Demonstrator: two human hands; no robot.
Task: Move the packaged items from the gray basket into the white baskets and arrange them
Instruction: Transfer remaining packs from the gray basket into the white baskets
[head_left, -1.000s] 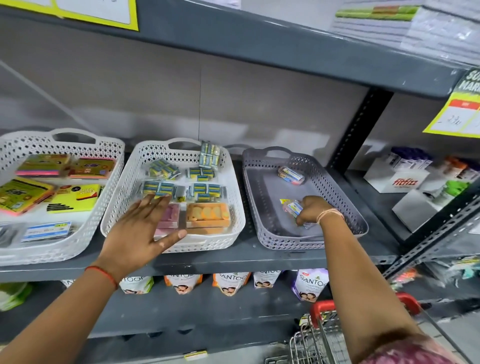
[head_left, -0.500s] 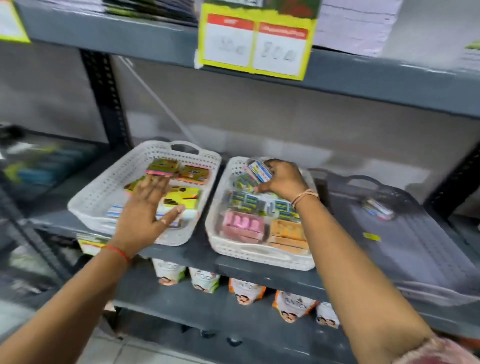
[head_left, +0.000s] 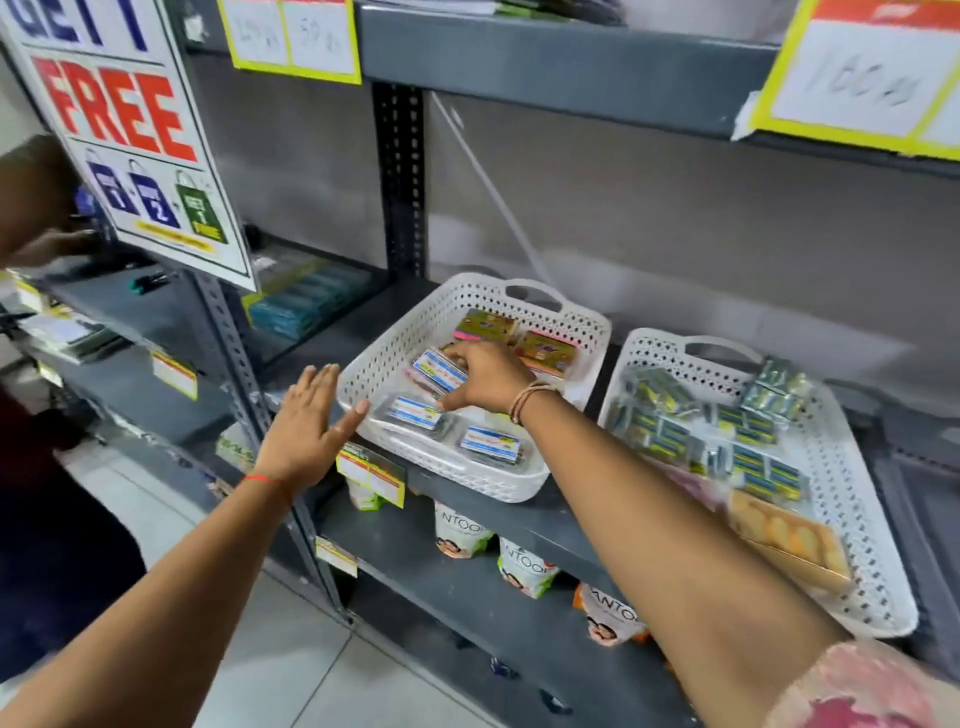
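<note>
White perforated plastic basket (head_left: 519, 486) on a grey metal shelf (head_left: 545, 519) holds flat packets. The right hand (head_left: 485, 376) reaches into it, fingers pinching a small blue-and-white labelled packet (head_left: 439, 370). The left hand (head_left: 306, 426), fingers spread wide and holding nothing, hovers beside the basket's left rim. A second white basket (head_left: 852, 499) sits to the right.

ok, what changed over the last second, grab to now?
The right hand lifted a blue-and-white packet out of the gray basket, carried it left past the middle basket, and now holds it in the left white basket. The left hand shifted left too, open. Basket contents otherwise unchanged.
</note>
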